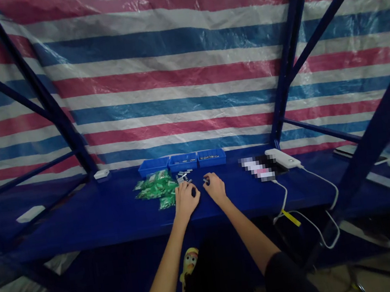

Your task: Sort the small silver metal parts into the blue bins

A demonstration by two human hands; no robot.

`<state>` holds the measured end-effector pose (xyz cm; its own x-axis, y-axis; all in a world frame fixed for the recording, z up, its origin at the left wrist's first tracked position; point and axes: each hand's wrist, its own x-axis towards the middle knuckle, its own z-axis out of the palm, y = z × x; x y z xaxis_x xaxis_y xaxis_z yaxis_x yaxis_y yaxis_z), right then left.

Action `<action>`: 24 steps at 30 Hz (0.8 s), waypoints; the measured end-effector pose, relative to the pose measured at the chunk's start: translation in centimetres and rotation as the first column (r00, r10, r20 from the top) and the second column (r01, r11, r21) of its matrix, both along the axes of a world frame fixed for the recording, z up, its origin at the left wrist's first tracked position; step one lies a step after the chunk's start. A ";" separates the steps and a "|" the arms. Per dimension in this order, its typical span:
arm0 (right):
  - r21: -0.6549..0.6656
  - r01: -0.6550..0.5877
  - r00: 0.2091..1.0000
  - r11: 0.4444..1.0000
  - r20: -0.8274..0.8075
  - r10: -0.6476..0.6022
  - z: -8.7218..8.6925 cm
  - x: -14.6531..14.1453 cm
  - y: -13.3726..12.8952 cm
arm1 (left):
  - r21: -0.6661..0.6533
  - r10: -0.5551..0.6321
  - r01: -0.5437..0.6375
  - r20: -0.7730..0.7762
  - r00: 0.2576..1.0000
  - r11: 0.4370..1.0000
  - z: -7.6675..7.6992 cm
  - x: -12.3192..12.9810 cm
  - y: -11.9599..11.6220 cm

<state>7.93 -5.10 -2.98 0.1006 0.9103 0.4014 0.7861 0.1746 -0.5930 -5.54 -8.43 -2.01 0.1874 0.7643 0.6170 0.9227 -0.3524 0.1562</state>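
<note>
My left hand (186,199) is over the blue table, its fingers curled around a small dark object (193,192). To its right, my right hand (215,187) pinches a small piece (206,181) that looks dark and silvery. Small silvery pieces (183,176) lie loose just beyond my left hand. Green packets (157,185) are piled to the left of that hand. Behind them, three blue trays stand in a row: the left tray (153,166), the middle tray (182,162) with small pieces inside, and the right tray (211,157) with small brassy-looking pieces.
On the right, a white power bank (283,158) with white cables (319,177) lies beside a phone (258,168) with a blurred screen. White boxes (30,214) sit at the left. Blue metal posts (285,52) frame the table (119,223); a striped sheet (172,82) hangs behind.
</note>
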 end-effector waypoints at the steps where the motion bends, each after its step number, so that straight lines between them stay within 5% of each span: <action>1: 0.003 0.007 1.000 1.000 -0.013 -0.007 -0.1 0.1 -0.2 | 0.005 -0.026 0.026 -0.002 1.000 1.000 0.0 0.1 0.0; 24: 0.041 -0.088 0.984 0.995 -0.151 0.093 -0.2 0.0 -1.3 | -0.083 -0.283 0.281 -0.016 0.959 0.956 0.1 -0.2 -2.0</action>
<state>7.96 -6.40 -3.21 0.0810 0.9046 0.4184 0.6665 0.2630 -0.6976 -5.78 -10.46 -1.91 0.4184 0.7242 0.5482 0.7918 -0.5866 0.1705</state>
